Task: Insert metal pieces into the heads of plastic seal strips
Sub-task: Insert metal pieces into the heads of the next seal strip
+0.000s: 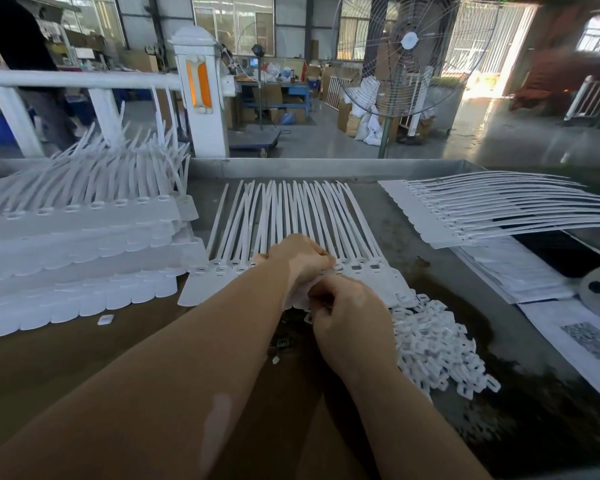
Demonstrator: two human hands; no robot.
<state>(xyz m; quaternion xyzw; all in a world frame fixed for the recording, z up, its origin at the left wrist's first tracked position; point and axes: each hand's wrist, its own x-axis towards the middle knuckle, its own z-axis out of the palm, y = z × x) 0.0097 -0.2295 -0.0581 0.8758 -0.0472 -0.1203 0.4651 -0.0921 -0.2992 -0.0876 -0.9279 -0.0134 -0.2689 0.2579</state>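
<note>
While left hand (300, 258) presses strip heads (357, 268), right hand (347, 313) pinches (contents hidden).

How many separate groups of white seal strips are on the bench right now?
3: a stack at the left, the row under both hands, and a set at the right. More may be out of view.

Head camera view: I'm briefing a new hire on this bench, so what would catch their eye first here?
Probably the row of white seal strips fanned across the middle of the table, with the left hand and right hand bunched together over its heads. Next, the stack of strip sheets at the left and the heap of small white clips just right of the hands. Behind, a large standing fan dominates the workshop.
</note>
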